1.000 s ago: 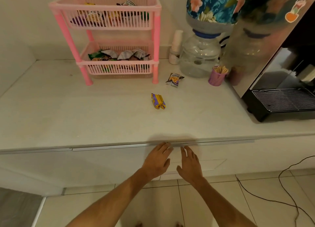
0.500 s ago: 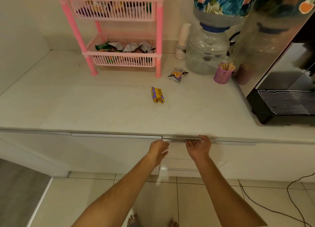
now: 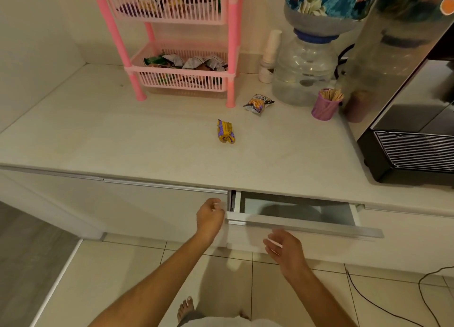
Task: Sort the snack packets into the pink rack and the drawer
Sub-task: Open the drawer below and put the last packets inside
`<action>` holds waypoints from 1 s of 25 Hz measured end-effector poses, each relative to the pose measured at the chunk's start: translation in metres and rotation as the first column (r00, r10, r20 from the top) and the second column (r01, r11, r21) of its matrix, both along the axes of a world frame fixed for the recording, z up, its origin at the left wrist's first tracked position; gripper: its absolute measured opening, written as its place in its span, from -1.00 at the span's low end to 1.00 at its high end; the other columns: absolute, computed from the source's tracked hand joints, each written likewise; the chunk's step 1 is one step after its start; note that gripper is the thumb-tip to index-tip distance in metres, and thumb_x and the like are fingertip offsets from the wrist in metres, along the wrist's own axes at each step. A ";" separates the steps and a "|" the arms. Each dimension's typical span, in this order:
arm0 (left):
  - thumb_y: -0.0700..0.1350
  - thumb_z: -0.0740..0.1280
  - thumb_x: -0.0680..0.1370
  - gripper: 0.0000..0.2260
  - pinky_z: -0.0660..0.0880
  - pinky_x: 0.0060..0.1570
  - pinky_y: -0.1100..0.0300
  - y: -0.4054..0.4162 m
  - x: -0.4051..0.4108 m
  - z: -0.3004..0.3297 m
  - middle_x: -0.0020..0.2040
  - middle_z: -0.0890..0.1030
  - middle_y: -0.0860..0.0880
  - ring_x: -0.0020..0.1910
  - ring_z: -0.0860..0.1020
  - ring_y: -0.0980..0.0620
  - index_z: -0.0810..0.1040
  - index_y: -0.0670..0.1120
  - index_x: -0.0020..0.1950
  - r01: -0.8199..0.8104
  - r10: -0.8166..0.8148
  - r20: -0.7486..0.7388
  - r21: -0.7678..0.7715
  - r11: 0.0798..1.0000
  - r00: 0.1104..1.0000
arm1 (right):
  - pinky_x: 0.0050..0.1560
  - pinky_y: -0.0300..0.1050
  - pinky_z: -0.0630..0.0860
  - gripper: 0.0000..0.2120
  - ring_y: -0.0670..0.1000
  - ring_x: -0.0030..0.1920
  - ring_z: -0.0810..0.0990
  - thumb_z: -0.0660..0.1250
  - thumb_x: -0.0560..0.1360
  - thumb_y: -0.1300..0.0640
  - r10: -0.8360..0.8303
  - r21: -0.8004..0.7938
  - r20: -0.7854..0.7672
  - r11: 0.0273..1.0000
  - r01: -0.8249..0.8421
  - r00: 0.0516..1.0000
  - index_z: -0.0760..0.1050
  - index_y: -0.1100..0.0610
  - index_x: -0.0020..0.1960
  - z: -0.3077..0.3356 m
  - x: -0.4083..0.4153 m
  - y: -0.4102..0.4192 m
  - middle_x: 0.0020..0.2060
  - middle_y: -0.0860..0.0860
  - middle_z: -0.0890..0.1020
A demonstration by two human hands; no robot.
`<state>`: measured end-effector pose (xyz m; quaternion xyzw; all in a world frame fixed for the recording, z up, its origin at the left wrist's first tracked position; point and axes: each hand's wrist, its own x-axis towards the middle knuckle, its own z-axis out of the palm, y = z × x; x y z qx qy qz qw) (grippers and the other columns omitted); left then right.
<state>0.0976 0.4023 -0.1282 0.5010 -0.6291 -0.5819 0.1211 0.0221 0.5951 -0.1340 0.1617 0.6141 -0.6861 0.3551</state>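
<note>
A drawer under the white counter stands pulled out a little, its inside mostly in shadow. My left hand is curled at the drawer's left front corner, holding nothing that I can see. My right hand hangs just below the drawer's handle strip, fingers apart and empty. A yellow and purple snack packet lies mid-counter. A grey packet with an orange picture lies beside the pink rack, whose two baskets hold several packets.
A water bottle with a floral cover stands right of the rack, with a white bottle beside it. A purple cup of sticks and a black appliance with a grille are at the right. A cable runs over the tiled floor.
The drawer was shut and now stands partly pulled out. My right hand has left the handle and dropped below it, open. My left hand stays at the drawer's left corner.
</note>
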 end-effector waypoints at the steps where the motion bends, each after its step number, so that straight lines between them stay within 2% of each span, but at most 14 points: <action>1: -0.28 0.29 0.51 -0.73 0.49 -0.08 0.25 0.003 0.005 -0.001 0.13 0.58 -0.08 -0.05 0.53 0.04 0.55 -0.10 0.19 0.162 -0.151 0.061 -0.280 0.946 0.987 | -0.03 0.02 0.57 -0.93 0.07 -0.12 0.63 0.32 0.49 0.26 0.141 0.225 -0.265 0.971 -0.081 0.954 0.56 0.15 -0.13 -0.004 0.003 0.012 -0.14 0.08 0.65; 2: -0.24 0.32 0.51 -0.74 0.48 0.00 0.25 0.005 0.008 0.000 0.14 0.56 -0.03 0.02 0.52 0.06 0.57 -0.09 0.18 0.303 -0.289 0.104 -0.465 0.832 0.952 | -0.10 -0.01 0.60 -0.92 0.00 -0.19 0.63 0.34 0.47 0.26 0.323 0.443 -0.535 0.894 -0.067 0.781 0.57 0.11 -0.14 -0.007 0.002 0.023 -0.18 0.02 0.66; 3: -0.21 0.32 0.51 -0.77 0.46 0.06 0.25 0.008 0.008 0.001 0.14 0.56 0.01 0.07 0.51 0.07 0.59 -0.08 0.16 0.411 -0.411 0.132 -0.554 0.724 0.902 | -0.17 -0.08 0.59 -0.93 -0.05 -0.24 0.61 0.34 0.46 0.23 0.488 0.577 -0.704 0.817 0.015 0.516 0.57 0.09 -0.14 -0.009 -0.002 0.032 -0.20 -0.02 0.66; 4: -0.18 0.31 0.52 -0.80 0.45 0.09 0.26 0.012 0.009 0.003 0.13 0.58 0.02 0.09 0.50 0.09 0.61 -0.06 0.12 0.500 -0.519 0.156 -0.592 0.633 0.841 | -0.20 -0.13 0.57 -0.93 -0.06 -0.24 0.60 0.31 0.45 0.17 0.594 0.639 -0.751 0.764 0.089 0.288 0.57 0.09 -0.11 -0.011 -0.009 0.038 -0.18 -0.04 0.65; 5: -0.17 0.30 0.53 -0.82 0.44 0.09 0.28 0.017 0.009 0.004 0.12 0.60 0.03 0.10 0.51 0.10 0.63 -0.06 0.08 0.585 -0.613 0.191 -0.600 0.545 0.767 | -0.15 -0.12 0.56 -0.86 -0.02 -0.19 0.60 0.28 0.43 0.10 0.659 0.676 -0.736 0.724 0.135 0.156 0.57 0.10 -0.06 -0.014 -0.017 0.042 -0.13 -0.02 0.64; 6: -0.17 0.28 0.55 -0.83 0.42 0.07 0.29 0.023 0.009 0.001 0.12 0.61 0.03 0.10 0.52 0.09 0.64 -0.06 0.06 0.670 -0.686 0.245 -0.582 0.461 0.685 | -0.04 -0.06 0.55 -0.76 0.02 -0.09 0.59 0.24 0.42 0.03 0.720 0.726 -0.687 0.674 0.138 0.099 0.57 0.11 -0.01 -0.017 -0.025 0.045 -0.07 0.00 0.63; 8: -0.11 0.22 0.60 -0.79 0.45 0.06 0.27 0.031 0.011 -0.008 0.13 0.62 0.00 0.07 0.56 0.04 0.64 -0.10 0.06 0.796 -0.743 0.375 -0.500 0.341 0.554 | 0.11 0.01 0.50 -0.60 0.05 0.01 0.59 0.12 0.47 -0.14 0.858 0.862 -0.506 0.501 0.080 0.083 0.58 0.07 0.06 -0.019 -0.032 0.048 0.00 0.00 0.64; 10: -0.01 0.14 0.64 -0.70 0.50 0.03 0.14 0.036 0.015 -0.017 0.07 0.61 -0.05 0.00 0.57 -0.01 0.63 -0.12 0.06 0.861 -0.730 0.478 -0.398 0.316 0.489 | 0.08 -0.04 0.47 -0.43 -0.02 -0.13 0.62 -0.11 0.54 -0.25 0.951 0.951 -0.309 0.308 0.018 0.030 0.61 0.00 0.01 -0.019 -0.029 0.050 -0.12 -0.05 0.67; 11: 0.02 0.13 0.64 -0.67 0.50 0.00 0.11 0.037 0.017 -0.018 0.02 0.61 -0.06 -0.03 0.57 -0.02 0.62 -0.12 0.05 0.875 -0.725 0.502 -0.364 0.318 0.472 | 0.01 -0.08 0.46 -0.40 -0.03 -0.21 0.61 -0.14 0.54 -0.26 0.966 0.966 -0.257 0.257 -0.011 0.018 0.61 -0.01 -0.04 -0.016 -0.026 0.051 -0.19 -0.06 0.66; 15: 0.04 0.15 0.63 -0.65 0.48 -0.06 0.13 0.036 0.019 -0.013 -0.02 0.63 -0.10 -0.05 0.58 -0.07 0.63 -0.15 0.00 0.924 -0.740 0.555 -0.255 0.284 0.380 | -0.20 -0.12 0.44 -0.62 -0.01 -0.27 0.53 0.12 0.55 -0.18 0.973 0.943 -0.200 0.223 -0.247 0.114 0.51 0.01 -0.26 0.000 -0.031 0.052 -0.35 -0.06 0.50; 19: 0.01 0.18 0.63 -0.69 0.45 0.04 0.14 0.038 0.020 -0.008 0.09 0.64 -0.09 0.05 0.56 -0.06 0.63 -0.15 0.08 0.954 -0.789 0.536 -0.163 0.251 0.299 | -0.31 -0.15 0.35 -0.58 -0.02 -0.34 0.51 0.19 0.51 -0.17 0.990 0.910 -0.095 0.129 -0.393 0.103 0.45 0.04 -0.41 0.005 -0.035 0.053 -0.44 -0.02 0.49; 21: -0.01 0.20 0.62 -0.70 0.45 0.12 0.14 0.036 0.018 -0.006 0.15 0.64 -0.08 0.11 0.56 -0.04 0.62 -0.14 0.16 0.966 -0.823 0.506 -0.117 0.230 0.257 | -0.31 -0.16 0.35 -0.58 -0.01 -0.32 0.54 0.22 0.49 -0.19 0.996 0.876 -0.034 0.067 -0.477 0.078 0.55 0.11 -0.32 0.007 -0.041 0.053 -0.40 0.04 0.55; 23: -0.08 0.23 0.61 -0.74 0.44 0.16 0.18 0.032 0.013 0.000 0.16 0.64 -0.07 0.12 0.56 -0.01 0.61 -0.14 0.19 0.973 -0.862 0.452 -0.079 0.215 0.227 | -0.19 -0.16 0.42 -0.63 0.00 -0.16 0.61 0.25 0.46 -0.21 0.999 0.815 0.045 -0.024 -0.579 0.022 0.63 0.07 -0.11 0.012 -0.051 0.048 -0.19 0.05 0.66; 25: -0.15 0.25 0.58 -0.77 0.46 0.18 0.20 0.020 0.003 0.007 0.14 0.65 -0.03 0.09 0.58 0.03 0.63 -0.12 0.17 0.955 -0.863 0.411 -0.172 0.242 0.293 | 0.05 -0.14 0.47 -0.61 0.00 0.07 0.58 0.28 0.46 -0.19 0.991 0.760 0.116 -0.135 -0.636 -0.071 0.56 0.00 0.18 0.027 -0.065 0.034 0.09 0.00 0.63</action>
